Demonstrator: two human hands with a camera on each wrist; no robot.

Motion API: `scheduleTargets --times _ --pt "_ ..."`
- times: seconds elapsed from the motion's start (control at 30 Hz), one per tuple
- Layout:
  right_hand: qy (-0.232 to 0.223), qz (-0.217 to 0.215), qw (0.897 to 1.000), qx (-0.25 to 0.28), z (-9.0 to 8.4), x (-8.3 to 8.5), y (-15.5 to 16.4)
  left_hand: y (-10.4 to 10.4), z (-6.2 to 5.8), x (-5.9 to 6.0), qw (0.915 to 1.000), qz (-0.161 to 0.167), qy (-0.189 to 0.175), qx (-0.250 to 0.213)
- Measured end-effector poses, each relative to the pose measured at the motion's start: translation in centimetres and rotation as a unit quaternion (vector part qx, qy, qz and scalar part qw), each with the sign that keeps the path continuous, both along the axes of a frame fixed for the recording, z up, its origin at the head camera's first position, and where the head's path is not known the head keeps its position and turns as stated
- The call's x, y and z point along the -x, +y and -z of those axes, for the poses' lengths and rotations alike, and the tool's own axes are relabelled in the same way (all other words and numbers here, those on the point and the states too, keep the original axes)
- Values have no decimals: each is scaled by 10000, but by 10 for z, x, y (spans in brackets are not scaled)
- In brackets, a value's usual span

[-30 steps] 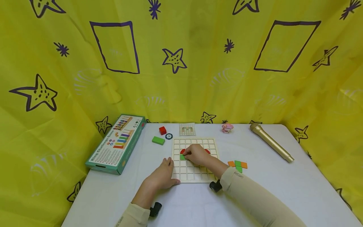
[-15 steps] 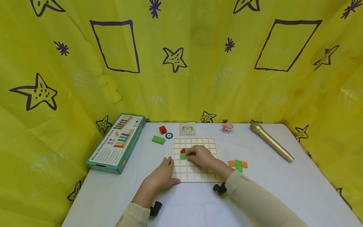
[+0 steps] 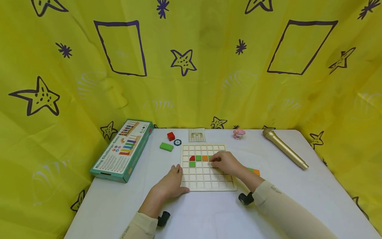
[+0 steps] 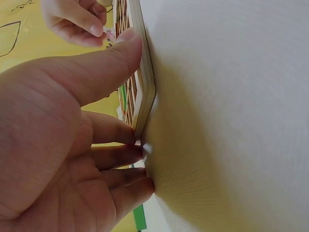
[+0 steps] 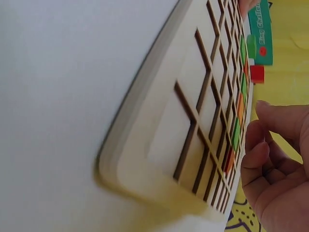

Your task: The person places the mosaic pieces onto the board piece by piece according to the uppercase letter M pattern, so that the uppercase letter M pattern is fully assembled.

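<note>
A pale wooden grid board (image 3: pixel 203 181) lies flat on the white table. Its third row holds a red quarter-round tile (image 3: pixel 192 158), a green tile (image 3: pixel 198 158), an orange tile (image 3: pixel 205 158) and another green tile (image 3: pixel 210 157). One more green tile (image 3: pixel 192 164) sits below the red one. My right hand (image 3: pixel 225 162) hovers over the board's right side, its fingers loosely curled beside the last green tile, nothing visible in them (image 5: pixel 277 164). My left hand (image 3: pixel 170 184) rests flat on the table with its thumb (image 4: pixel 111 58) against the board's left edge (image 4: pixel 145 92).
Loose green and orange tiles (image 3: pixel 254 171) lie right of the board, partly behind my right wrist. Behind the board are a pattern card (image 3: pixel 197 135), red block (image 3: pixel 171 136), green block (image 3: pixel 166 147), round disc (image 3: pixel 177 142), pink toy (image 3: pixel 239 133), gold microphone (image 3: pixel 285 149) and a green game box (image 3: pixel 123 149).
My right hand has slid to the right along the board's third row, uncovering green, orange and green tiles there. Its forearm now hides part of the loose tiles. The left hand stayed put.
</note>
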State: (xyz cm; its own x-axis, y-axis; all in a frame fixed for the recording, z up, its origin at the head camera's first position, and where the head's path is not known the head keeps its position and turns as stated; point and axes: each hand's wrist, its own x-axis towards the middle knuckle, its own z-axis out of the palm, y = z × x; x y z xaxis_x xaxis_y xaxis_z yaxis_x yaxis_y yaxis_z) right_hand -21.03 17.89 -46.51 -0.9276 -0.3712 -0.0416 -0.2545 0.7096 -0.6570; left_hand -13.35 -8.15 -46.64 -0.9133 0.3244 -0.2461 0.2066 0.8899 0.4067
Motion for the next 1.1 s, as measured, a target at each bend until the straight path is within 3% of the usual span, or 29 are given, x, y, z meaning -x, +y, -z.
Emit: scheduleTargets --times 0.37,1.1 --pt "-82 306 9995 3 -15 -5 42 1 0 1 10000 8 -5 53" --pt "-151 776 9967 -197 -13 -23 110 2 0 -1 9999 -84 -51 40"
